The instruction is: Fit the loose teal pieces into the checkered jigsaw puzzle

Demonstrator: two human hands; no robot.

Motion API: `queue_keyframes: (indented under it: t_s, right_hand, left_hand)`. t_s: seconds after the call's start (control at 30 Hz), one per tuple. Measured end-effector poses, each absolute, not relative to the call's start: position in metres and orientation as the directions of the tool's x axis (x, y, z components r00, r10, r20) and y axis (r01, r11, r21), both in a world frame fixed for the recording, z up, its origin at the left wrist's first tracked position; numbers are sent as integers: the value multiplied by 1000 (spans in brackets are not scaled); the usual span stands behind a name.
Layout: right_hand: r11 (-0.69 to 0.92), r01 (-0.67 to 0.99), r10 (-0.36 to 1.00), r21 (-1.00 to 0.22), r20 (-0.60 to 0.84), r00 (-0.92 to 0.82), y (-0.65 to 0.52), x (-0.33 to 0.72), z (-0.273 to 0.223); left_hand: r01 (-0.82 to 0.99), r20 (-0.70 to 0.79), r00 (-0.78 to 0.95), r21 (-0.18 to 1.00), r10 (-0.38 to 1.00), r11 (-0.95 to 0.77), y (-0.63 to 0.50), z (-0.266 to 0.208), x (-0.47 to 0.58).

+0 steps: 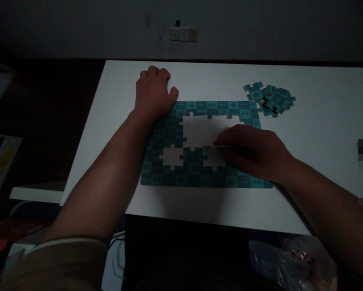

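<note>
1. The left hand (153,91) is resting on the bench (117,89) by the upper-left corner of the puzzle (193,178), fingers curling, thumb standing apart, gripping nothing visible.
2. The puzzle is lying flat on the bench, its joined border enclosing unfilled gaps (205,129).
3. A thin piece (225,146) is showing edge-on over the gaps; its printed face is not visible.
4. The right hand (254,149) is pinching that piece; placing it seems the step in hand. The next move calls for laying it flat, tabs matching a gap's outline.
5. Loose pieces (275,100) are lying heaped by the puzzle's upper-right corner.
</note>
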State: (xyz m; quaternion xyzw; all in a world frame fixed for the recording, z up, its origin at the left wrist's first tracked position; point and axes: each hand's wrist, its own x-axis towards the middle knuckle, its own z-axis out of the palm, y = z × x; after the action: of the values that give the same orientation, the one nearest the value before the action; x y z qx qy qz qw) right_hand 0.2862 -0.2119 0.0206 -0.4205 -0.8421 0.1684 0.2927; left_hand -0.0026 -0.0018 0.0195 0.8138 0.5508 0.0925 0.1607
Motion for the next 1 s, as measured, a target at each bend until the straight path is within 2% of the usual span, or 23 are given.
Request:
queue_keyframes:
  t_s: [0.13, 0.4, 0.53, 0.7, 1.0]
  right_hand:
    - [579, 580, 814, -574, 370, -447, -214, 287, 15]
    - [574, 588, 818, -570, 362, -447, -214, 289, 13]
    - [576, 599, 816, -556, 347, -463, -213, 286, 20]
    - [573, 613, 818, -544, 333, -469, -211, 284, 28]
    - [592, 601, 805, -536, 355, -476, -210, 285, 26]
  left_hand:
    - [876, -57, 401, 317, 914, -364, -6, 24, -1]
    - [851, 7, 358, 408, 934, -329, -2, 20, -4]
    - [824, 34, 394, 430, 919, -369, 3, 16, -5]
    - [834, 83, 342, 433, 936, -343, -1, 17, -5]
    - [843, 8, 390, 400, 921, -360, 3, 14, -7]
